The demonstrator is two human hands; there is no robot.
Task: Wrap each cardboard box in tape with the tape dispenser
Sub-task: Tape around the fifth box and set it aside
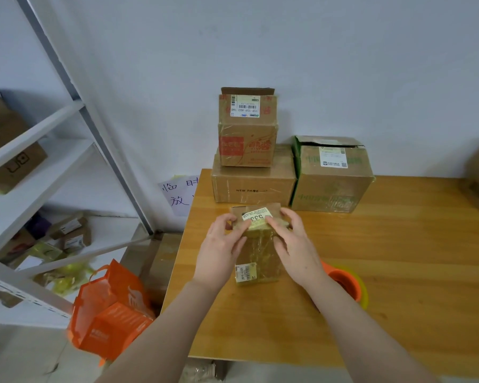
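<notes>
Here we grip the small box between left hand and right hand, both curled over its far end, long axis running away from us. The tape dispenser (orange core) lies just outside the right wrist, on the table; stacked boxes stand beyond the grip.

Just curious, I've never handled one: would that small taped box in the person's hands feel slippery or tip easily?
Probably slick: glossy tape covers the small box. Likely light, since the left hand and right hand hold it only near its top. It looks taller than wide on the table, so a high push might tip it.
</notes>
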